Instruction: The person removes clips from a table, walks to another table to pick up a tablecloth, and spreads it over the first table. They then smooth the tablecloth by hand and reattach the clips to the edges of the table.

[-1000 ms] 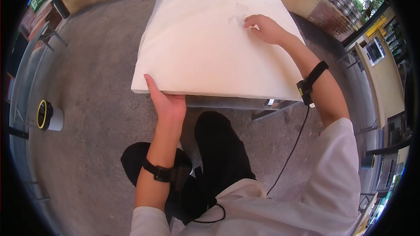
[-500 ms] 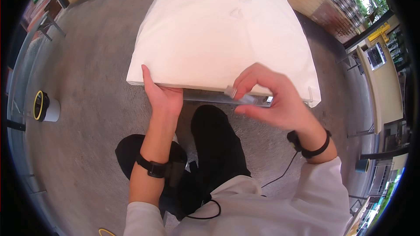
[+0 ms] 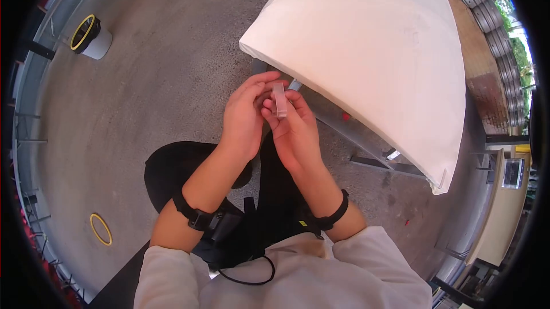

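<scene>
A small, narrow clear plastic box (image 3: 279, 100) is between my two hands, in front of the table's near corner. My right hand (image 3: 298, 128) is closed on the box, its thumb along one side and fingertips at the other. My left hand (image 3: 243, 114) comes in from the left with bent fingers. Its fingertips meet the upper end of the box, and part of them is hidden behind it. Whatever is inside the box cannot be made out.
A table under a white cloth (image 3: 366, 39) fills the upper right, its metal frame (image 3: 378, 157) showing below. A white bin (image 3: 98, 44) with a yellow rim and a yellow ring (image 3: 101, 229) are on the floor to the left. Metal kegs (image 3: 488, 16) line the right wall.
The view has swung left, so the table now sits further right. My left hand has left the table edge, and both hands have come together at the clear box.
</scene>
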A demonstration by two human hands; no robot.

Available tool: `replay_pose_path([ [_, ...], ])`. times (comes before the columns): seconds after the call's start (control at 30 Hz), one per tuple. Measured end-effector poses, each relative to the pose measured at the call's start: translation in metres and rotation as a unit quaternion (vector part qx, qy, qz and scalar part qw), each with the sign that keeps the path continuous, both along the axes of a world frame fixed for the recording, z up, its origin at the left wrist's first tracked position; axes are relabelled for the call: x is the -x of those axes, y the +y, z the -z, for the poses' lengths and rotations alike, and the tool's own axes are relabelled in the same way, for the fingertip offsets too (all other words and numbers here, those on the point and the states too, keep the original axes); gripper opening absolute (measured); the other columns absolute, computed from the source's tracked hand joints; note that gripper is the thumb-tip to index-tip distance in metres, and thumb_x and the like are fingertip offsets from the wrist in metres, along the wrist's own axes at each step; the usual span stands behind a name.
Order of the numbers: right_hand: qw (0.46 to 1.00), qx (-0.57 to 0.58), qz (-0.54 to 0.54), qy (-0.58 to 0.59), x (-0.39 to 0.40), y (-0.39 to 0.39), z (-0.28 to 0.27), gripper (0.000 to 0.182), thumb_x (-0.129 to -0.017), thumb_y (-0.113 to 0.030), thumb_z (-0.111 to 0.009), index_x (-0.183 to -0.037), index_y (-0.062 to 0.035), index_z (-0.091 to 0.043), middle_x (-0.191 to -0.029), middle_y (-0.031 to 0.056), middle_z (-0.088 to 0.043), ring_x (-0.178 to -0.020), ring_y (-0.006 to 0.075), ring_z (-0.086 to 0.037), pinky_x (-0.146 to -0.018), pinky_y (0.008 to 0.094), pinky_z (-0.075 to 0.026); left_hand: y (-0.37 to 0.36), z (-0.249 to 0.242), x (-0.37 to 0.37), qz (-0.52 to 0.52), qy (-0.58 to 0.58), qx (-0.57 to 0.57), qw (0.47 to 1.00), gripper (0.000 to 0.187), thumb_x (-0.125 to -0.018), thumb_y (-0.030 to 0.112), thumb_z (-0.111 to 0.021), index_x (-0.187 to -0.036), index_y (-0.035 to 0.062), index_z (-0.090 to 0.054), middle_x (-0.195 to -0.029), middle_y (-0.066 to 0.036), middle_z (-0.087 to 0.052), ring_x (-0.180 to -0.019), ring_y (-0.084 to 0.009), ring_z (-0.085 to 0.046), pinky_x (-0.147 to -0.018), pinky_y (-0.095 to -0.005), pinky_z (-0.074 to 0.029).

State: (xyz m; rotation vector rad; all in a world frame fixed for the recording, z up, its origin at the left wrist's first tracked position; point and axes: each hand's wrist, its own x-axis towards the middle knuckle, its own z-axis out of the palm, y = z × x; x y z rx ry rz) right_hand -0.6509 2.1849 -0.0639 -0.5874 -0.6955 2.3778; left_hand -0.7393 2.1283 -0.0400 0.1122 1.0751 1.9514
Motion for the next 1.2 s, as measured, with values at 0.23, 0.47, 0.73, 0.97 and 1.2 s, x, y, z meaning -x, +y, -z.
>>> replay_pose_path([
  [0.23,0.986,-0.136,0.049,-0.079,0.026,-0.007,0.011,0.011,-0.093,-0.005,-0.061,-0.103,-0.0016,-0.058,-0.100,0.0061,-0.063,-0.093,0.0112,-0.060,-0.082,0.0263,-0.047,-0.018,0.006,0.002,-0.007,0.142,0.077,0.987,0.029,-0.095,0.008,-0.055,-0.122,-0.0034,-0.060,-0.110,-0.010,-0.065,-0.097,-0.0133,-0.063,-0.085,-0.0267,-0.051],
  [0.47,0.907,-0.361,0.134,-0.172,0.022,-0.003,0.024,0.005,-0.091,-0.009,-0.061,-0.093,-0.0045,-0.063,-0.095,0.0023,-0.058,-0.084,0.0112,-0.048,-0.074,0.0247,-0.037,-0.014,0.008,0.008,0.016,0.171,0.089,0.981,0.027,-0.098,0.011,-0.052,-0.120,-0.0026,-0.062,-0.108,-0.010,-0.067,-0.095,-0.0132,-0.064,-0.079,-0.0289,-0.055],
  [0.73,0.903,-0.404,0.019,-0.143,0.012,0.010,0.021,0.010,-0.093,-0.012,-0.062,-0.093,-0.0019,-0.062,-0.086,-0.0011,-0.061,-0.076,0.0060,-0.049,-0.068,0.0214,-0.038,-0.006,0.026,0.019,0.011,0.369,0.119,0.922,0.021,-0.097,0.005,-0.053,-0.111,-0.0047,-0.065,-0.099,-0.008,-0.070,-0.089,-0.0117,-0.065,-0.079,-0.0256,-0.051],
  [0.97,0.956,-0.265,-0.080,-0.095,0.017,0.023,0.007,0.011,-0.095,-0.012,-0.060,-0.098,-0.0012,-0.063,-0.071,-0.0070,-0.055,-0.062,-0.0003,-0.042,-0.055,0.0184,-0.031,0.001,0.030,0.031,0.014,0.197,0.075,0.977,0.017,-0.096,0.008,-0.058,-0.106,-0.0049,-0.064,-0.093,-0.008,-0.070,-0.083,-0.0103,-0.066,-0.077,-0.0253,-0.055],
  [1.2,0.911,-0.390,-0.038,-0.126,0.027,0.023,0.010,0.011,-0.093,-0.012,-0.062,-0.094,-0.0009,-0.065,-0.060,-0.0087,-0.042,-0.055,0.0013,-0.033,-0.050,0.0213,-0.027,0.003,0.034,0.046,0.075,0.158,0.077,0.982,0.017,-0.097,0.010,-0.058,-0.106,-0.0035,-0.063,-0.093,-0.008,-0.069,-0.083,-0.0114,-0.067,-0.075,-0.0253,-0.056],
])
